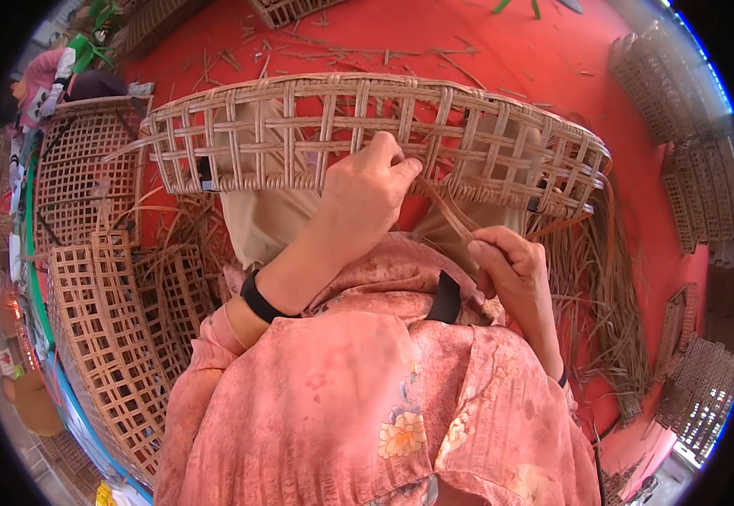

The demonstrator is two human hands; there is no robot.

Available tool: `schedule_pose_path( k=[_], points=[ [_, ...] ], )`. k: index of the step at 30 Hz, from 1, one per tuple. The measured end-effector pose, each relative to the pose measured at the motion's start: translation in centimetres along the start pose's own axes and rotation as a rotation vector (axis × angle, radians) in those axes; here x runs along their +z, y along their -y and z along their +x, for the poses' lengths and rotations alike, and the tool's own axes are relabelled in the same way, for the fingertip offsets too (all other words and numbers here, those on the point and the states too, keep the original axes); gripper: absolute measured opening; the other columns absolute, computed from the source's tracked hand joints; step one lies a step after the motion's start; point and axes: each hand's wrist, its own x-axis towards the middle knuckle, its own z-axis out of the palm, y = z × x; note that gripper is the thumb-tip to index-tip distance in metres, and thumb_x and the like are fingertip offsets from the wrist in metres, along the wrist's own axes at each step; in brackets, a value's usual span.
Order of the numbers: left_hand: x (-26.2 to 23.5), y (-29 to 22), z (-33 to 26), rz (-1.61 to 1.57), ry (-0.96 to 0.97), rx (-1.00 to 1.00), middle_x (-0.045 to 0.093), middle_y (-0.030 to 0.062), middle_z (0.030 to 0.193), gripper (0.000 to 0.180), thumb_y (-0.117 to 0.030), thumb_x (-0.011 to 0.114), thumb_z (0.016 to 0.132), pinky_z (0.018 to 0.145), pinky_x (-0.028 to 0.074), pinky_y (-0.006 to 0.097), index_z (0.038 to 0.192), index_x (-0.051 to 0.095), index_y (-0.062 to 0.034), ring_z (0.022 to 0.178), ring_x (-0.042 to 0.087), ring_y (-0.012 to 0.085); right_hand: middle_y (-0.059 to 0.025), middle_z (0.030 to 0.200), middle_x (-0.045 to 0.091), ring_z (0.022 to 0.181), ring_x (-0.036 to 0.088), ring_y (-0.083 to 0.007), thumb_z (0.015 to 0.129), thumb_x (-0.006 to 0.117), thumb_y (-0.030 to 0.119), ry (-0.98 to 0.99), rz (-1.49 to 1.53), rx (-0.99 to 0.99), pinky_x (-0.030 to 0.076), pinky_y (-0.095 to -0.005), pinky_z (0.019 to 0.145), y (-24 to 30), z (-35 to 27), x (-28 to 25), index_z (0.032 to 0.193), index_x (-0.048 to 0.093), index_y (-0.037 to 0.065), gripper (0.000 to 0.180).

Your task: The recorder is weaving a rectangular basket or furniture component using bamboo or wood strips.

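A woven wicker basket [299,135] with an open lattice side lies across my lap, its long curved rim away from me. My left hand [367,185] is closed at the basket's near edge, thumb and fingers pinched where a flat brown wicker strip [449,207] meets the weave. From there the strip slants down to my right hand [510,261], whose thumb and fingers are closed on its other end. What lies under my left fingers is partly hidden.
On the left lean several lattice panels [105,295]. Long loose strands [607,312] hang at the right over the red floor [544,51], where cut scraps are scattered. Stacked baskets [670,84] stand at the far right. Another person [42,84] sits at the far left.
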Motion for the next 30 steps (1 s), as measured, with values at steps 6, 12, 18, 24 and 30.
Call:
schedule_pose_path(
  k=[6,12,18,24,30],
  points=[
    [-0.8,-0.2,-0.8,-0.076,-0.069,-0.146,0.067,0.0083,0.098,0.03,0.001,0.068,0.083,0.064,0.055,0.039,0.11,0.063,-0.0112,0.077,0.068,0.0308,-0.0014,0.06,0.06,0.05,0.055,-0.006,0.095,0.065,0.012,-0.022,-0.06,0.04,0.043,-0.0246,0.046,-1.0,1.6,-0.2,0.098,0.071,-0.003,0.017],
    [-1.0,0.3,-0.9,-0.211,0.024,-0.235,0.071,0.0121,0.098,0.031,0.003,0.067,0.086,0.069,0.057,0.037,0.113,0.058,-0.0082,0.083,0.071,0.03,-0.0003,0.058,0.056,0.049,0.052,-0.0056,0.095,0.066,0.015,-0.016,0.014,0.092,0.038,-0.0246,0.045,-3.0,3.1,-0.5,0.096,0.071,-0.003,0.018],
    [-1.5,0.4,-1.0,-0.324,0.04,-0.278,0.07,0.0114,0.093,0.026,0.005,0.066,0.086,0.07,0.057,0.034,0.109,0.059,-0.0053,0.083,0.072,0.0249,-0.0018,0.058,0.055,0.051,0.051,-0.0065,0.095,0.067,0.015,-0.046,-0.103,0.04,0.039,-0.0261,0.048,-3.0,4.2,-0.7,0.095,0.071,-0.003,0.019],
    [-3.2,0.6,-3.1,-0.332,-0.046,-0.439,0.065,0.0064,0.084,0.018,0.004,0.067,0.088,0.062,0.053,0.03,0.105,0.063,-0.003,0.069,0.067,0.016,-0.0125,0.07,0.066,0.057,0.061,-0.017,0.091,0.07,0.013,-0.038,-0.267,-0.225,0.048,-0.0303,0.057,-0.6,5.3,1.2,0.094,0.07,-0.003,0.016],
    [-3.3,2.8,-4.2,-0.038,-0.181,-0.317,0.061,0.0059,0.085,0.015,0.004,0.069,0.085,0.059,0.051,0.032,0.098,0.067,-0.004,0.067,0.065,0.0175,-0.0178,0.078,0.069,0.066,0.067,-0.0322,0.09,0.072,0.017,-0.048,-0.4,-0.41,0.051,-0.0349,0.061,0.8,6.9,2.9,0.094,0.071,0.001,0.016]
  ],
)
